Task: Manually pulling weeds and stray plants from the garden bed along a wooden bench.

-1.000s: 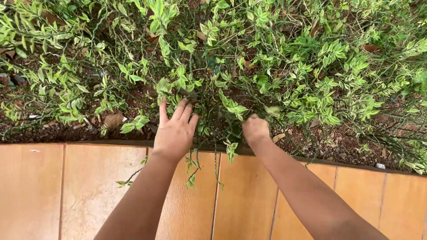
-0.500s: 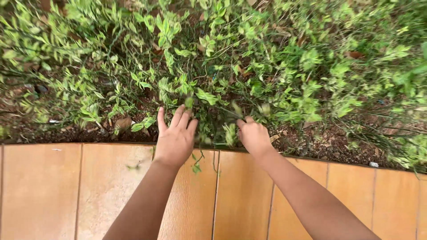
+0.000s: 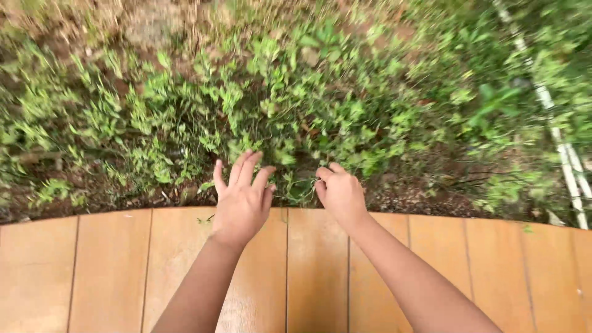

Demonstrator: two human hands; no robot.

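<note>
A soil bed is lying along the far edge of the tan tiled ledge, holding a spreading green leafy plant that is crowding right up to the hands. A pale stake is slanting through the foliage at far right. The left hand is reaching forward palm down, its fingers spread apart, fingertips pressing into the nearest leaves. Just right of it, the right hand is curling, fingers pinched together on a thin green stem that is trailing between the two hands over the ledge's far edge. The picture is blurred.
</note>
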